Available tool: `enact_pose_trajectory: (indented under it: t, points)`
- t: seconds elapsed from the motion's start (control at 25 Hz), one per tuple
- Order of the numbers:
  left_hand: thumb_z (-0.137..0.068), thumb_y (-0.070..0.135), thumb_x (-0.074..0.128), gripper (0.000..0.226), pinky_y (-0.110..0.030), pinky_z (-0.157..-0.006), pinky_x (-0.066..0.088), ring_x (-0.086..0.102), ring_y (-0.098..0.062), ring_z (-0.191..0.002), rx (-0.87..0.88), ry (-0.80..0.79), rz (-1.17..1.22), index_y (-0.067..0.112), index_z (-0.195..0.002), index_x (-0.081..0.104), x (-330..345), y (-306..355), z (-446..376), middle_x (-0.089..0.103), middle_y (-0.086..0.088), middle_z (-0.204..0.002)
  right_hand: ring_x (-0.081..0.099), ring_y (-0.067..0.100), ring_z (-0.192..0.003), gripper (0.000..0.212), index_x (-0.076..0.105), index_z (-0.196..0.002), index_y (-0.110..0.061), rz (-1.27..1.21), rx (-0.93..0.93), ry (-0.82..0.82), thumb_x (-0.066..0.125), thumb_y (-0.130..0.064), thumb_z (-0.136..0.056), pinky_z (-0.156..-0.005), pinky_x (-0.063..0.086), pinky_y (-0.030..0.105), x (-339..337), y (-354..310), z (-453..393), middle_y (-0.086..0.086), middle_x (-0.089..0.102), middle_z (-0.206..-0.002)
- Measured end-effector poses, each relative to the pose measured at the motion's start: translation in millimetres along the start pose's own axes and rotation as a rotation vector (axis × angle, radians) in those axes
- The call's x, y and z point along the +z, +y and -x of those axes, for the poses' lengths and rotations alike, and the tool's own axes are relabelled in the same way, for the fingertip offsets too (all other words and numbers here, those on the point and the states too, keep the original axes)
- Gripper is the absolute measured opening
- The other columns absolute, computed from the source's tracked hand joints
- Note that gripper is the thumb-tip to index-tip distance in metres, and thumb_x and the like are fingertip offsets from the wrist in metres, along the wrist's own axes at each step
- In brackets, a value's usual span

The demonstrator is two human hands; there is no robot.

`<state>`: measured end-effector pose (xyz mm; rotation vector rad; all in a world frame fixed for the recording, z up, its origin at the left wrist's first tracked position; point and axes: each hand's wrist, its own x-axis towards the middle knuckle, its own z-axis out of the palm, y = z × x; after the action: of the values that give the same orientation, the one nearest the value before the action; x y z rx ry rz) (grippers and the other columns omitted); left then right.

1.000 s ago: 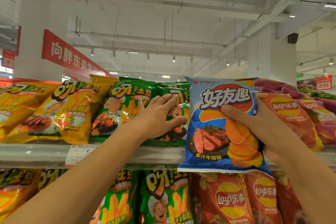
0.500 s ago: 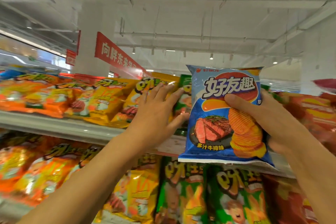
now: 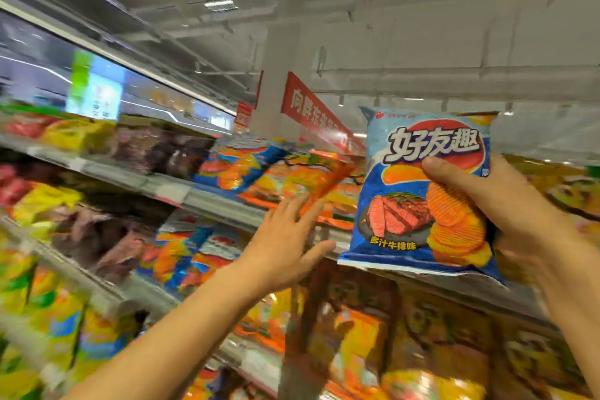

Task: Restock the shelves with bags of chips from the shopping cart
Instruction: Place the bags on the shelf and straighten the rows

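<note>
My right hand (image 3: pixel 506 208) grips a blue bag of chips (image 3: pixel 418 198) with a steak picture, held upright in front of the top shelf (image 3: pixel 227 204). My left hand (image 3: pixel 285 243) is open, fingers spread, raised beside the bag and just in front of orange bags of chips (image 3: pixel 302 185) lying on that shelf. Whether its fingertips touch those bags cannot be told. The shopping cart is out of view.
Blurred shelves run off to the left, packed with blue bags (image 3: pixel 240 162), dark purple bags (image 3: pixel 162 153) and yellow bags (image 3: pixel 78 136). Lower shelves (image 3: pixel 97 286) hold more bags. A red banner (image 3: pixel 311 110) hangs by a white pillar (image 3: pixel 276 81).
The view has swung left along the aisle. My left hand has come off the green bags and now hovers open further left. The right hand still holds the blue bag.
</note>
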<state>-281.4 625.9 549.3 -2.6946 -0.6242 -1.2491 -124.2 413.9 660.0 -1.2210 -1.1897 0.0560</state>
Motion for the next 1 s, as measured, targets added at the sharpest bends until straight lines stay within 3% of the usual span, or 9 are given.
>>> enact_pose_trajectory:
  t: [0.12,0.2,0.32,0.48,0.56,0.64,0.76,0.88,1.0]
  points:
    - [-0.100,0.048,0.051,0.072,-0.034,-0.121,0.023,0.024,-0.024,-0.151,0.049,-0.114,0.066,0.020,-0.160,0.021,-2,-75,14,0.021,-0.008,-0.165,0.077,0.020,-0.093,0.073,0.064,-0.126,-0.027,-0.027,-0.017,-0.029,0.085,-0.042,-0.058,-0.075,0.060,0.036,85,11,-30,-0.001,0.079,-0.107]
    - [-0.101,0.042,0.055,0.064,-0.030,-0.120,0.025,0.030,-0.018,-0.148,0.134,-0.185,0.190,0.023,-0.157,0.031,-4,-114,26,0.030,-0.002,-0.162,0.077,0.016,-0.087,0.063,0.066,-0.122,-0.029,-0.044,-0.029,-0.066,0.083,-0.039,-0.063,-0.063,0.061,0.029,138,19,-49,-0.003,0.079,-0.103]
    - [-0.099,0.045,0.056,0.053,-0.027,-0.117,0.031,0.036,-0.008,-0.141,0.139,-0.109,0.368,0.034,-0.149,0.044,-13,-163,31,0.038,0.009,-0.155,0.078,0.014,-0.083,0.041,0.070,-0.111,-0.033,-0.084,-0.060,-0.112,0.079,-0.033,-0.071,-0.056,0.058,0.022,204,28,-75,-0.005,0.080,-0.099]
    - [-0.099,0.043,0.057,0.056,-0.030,-0.122,0.022,0.025,-0.016,-0.149,0.063,0.098,0.147,0.020,-0.149,0.045,-12,-254,11,0.028,-0.001,-0.162,0.077,0.017,-0.093,0.043,0.069,-0.120,-0.028,-0.150,-0.163,-0.106,0.079,-0.031,-0.078,-0.066,0.062,0.029,280,51,-127,-0.002,0.079,-0.107]
    - [-0.100,0.051,0.050,0.065,-0.031,-0.126,0.012,0.008,-0.016,-0.155,-0.033,0.083,0.056,0.020,-0.155,0.036,-8,-306,-1,0.013,0.000,-0.167,0.075,0.018,-0.101,0.047,0.063,-0.130,-0.022,-0.184,-0.202,-0.064,0.077,-0.023,-0.085,-0.079,0.063,0.034,319,62,-162,0.001,0.076,-0.115]
    - [-0.097,0.064,0.038,0.076,-0.039,-0.126,0.010,0.000,-0.017,-0.156,-0.051,0.022,-0.058,0.023,-0.160,0.024,-2,-350,-13,0.010,0.001,-0.168,0.072,0.018,-0.107,0.052,0.058,-0.135,-0.016,-0.189,-0.234,-0.019,0.076,-0.019,-0.087,-0.090,0.060,0.038,359,73,-196,0.004,0.074,-0.120]
    - [-0.093,0.074,0.031,0.085,-0.040,-0.121,0.021,0.022,-0.020,-0.149,-0.005,-0.010,-0.063,0.021,-0.158,0.029,2,-395,-26,0.035,-0.003,-0.157,0.069,0.022,-0.114,0.062,0.049,-0.140,-0.010,-0.152,-0.244,0.026,0.079,-0.020,-0.086,-0.098,0.056,0.045,407,83,-235,0.008,0.069,-0.128]
    - [-0.094,0.068,0.041,0.076,-0.038,-0.101,0.040,0.049,-0.024,-0.116,0.121,0.138,-0.018,0.011,-0.143,0.053,14,-421,-33,0.057,-0.004,-0.120,0.067,0.026,-0.116,0.071,0.045,-0.142,-0.014,-0.060,-0.211,0.065,0.082,-0.028,-0.083,-0.099,0.055,0.049,432,92,-259,0.008,0.066,-0.131]
    - [-0.096,0.064,0.043,0.071,-0.042,-0.096,0.043,0.051,-0.027,-0.106,0.168,0.310,0.069,0.008,-0.135,0.060,34,-430,-34,0.059,-0.007,-0.112,0.073,0.017,-0.104,0.067,0.051,-0.139,-0.019,0.001,-0.138,0.108,0.082,-0.030,-0.081,-0.085,0.061,0.036,447,99,-265,0.000,0.071,-0.123]
